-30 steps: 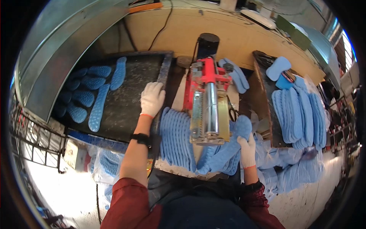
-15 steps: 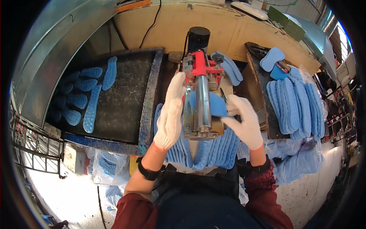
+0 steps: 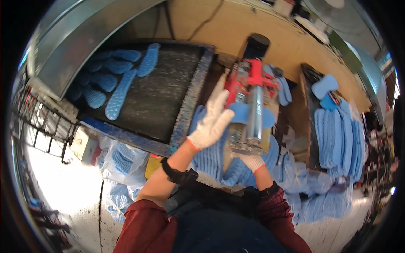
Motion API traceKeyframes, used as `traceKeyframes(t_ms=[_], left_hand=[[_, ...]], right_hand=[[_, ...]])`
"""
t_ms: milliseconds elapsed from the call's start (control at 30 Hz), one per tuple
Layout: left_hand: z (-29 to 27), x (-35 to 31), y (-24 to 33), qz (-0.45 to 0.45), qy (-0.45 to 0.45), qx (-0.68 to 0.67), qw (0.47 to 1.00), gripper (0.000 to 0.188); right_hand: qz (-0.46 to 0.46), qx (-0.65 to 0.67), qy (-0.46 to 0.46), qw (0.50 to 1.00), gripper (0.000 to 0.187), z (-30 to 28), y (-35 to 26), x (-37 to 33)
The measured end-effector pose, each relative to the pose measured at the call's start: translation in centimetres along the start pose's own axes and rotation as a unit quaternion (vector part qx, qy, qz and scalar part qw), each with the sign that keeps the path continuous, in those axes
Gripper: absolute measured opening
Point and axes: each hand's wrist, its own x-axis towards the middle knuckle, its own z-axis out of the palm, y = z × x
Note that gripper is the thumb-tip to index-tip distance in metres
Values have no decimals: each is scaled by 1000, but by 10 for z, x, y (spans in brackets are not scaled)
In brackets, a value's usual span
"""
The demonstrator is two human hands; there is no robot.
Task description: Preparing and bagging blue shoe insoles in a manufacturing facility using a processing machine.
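Note:
A red press machine (image 3: 254,72) with a shiny metal roller (image 3: 255,116) stands before me. A blue insole (image 3: 241,113) lies across it at the roller, jutting out on both sides. On the left of the machine, my left hand (image 3: 212,122) in a white knit glove is open, fingers stretched away from me. Its thumb is close to the insole's left end; whether they touch I cannot tell. My right hand (image 3: 252,162), gloved too, is low at the machine's front edge, by the stacked blue insoles (image 3: 238,170). Its fingers are hidden under the machine.
At left is a dark-topped conveyor (image 3: 168,97) with a blue frame and several dimpled blue insoles (image 3: 121,95). Rows of insoles (image 3: 337,137) stand on a bench at right, near a box cutter (image 3: 334,98). Plastic bags of insoles (image 3: 122,158) sit below.
My view has turned, shifting the scene rightward. My right hand left the insole's right end and dropped to the machine's front. The insole now juts further left, and my left fingers have spread.

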Motion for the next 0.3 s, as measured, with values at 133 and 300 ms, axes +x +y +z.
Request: traceKeyframes(t_ms=[133,300], left_hand=[[-1,-24,-10,-1,-52,-36,998,62],[17,-44,-24,-139,-22,-128,982,61]], right_hand=[[97,63,-144,983,49,51,10,5],[111,139,-289,941,49,81,64,-74]])
